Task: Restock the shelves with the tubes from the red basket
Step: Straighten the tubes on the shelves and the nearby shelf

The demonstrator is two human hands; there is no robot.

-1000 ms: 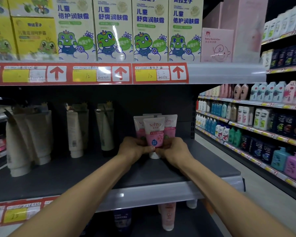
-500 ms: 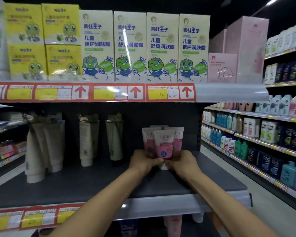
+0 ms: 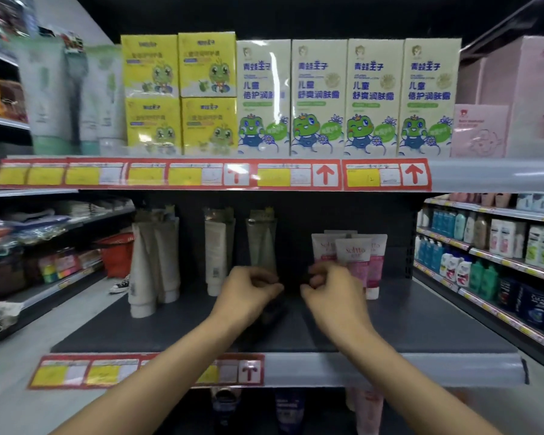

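- Three pink tubes (image 3: 354, 257) stand upright on the dark shelf (image 3: 421, 324), white caps down, crimped ends up, long axes vertical.
- The left hand (image 3: 248, 295) and right hand (image 3: 328, 293) hover just left of them, each grip clenched, empty.
- The red basket (image 3: 117, 254) sits far left.

Occlusion and blur notes
Price tags (image 3: 274, 177) unreadable; red basket (image 3: 117, 254) half behind white tubes (image 3: 153, 262); left hand (image 3: 247, 293) covers base of green tube (image 3: 261, 243), grip unclear; right hand (image 3: 333, 293) masks pink tubes (image 3: 354, 251); bottom-shelf items (image 3: 368, 409) cut off.
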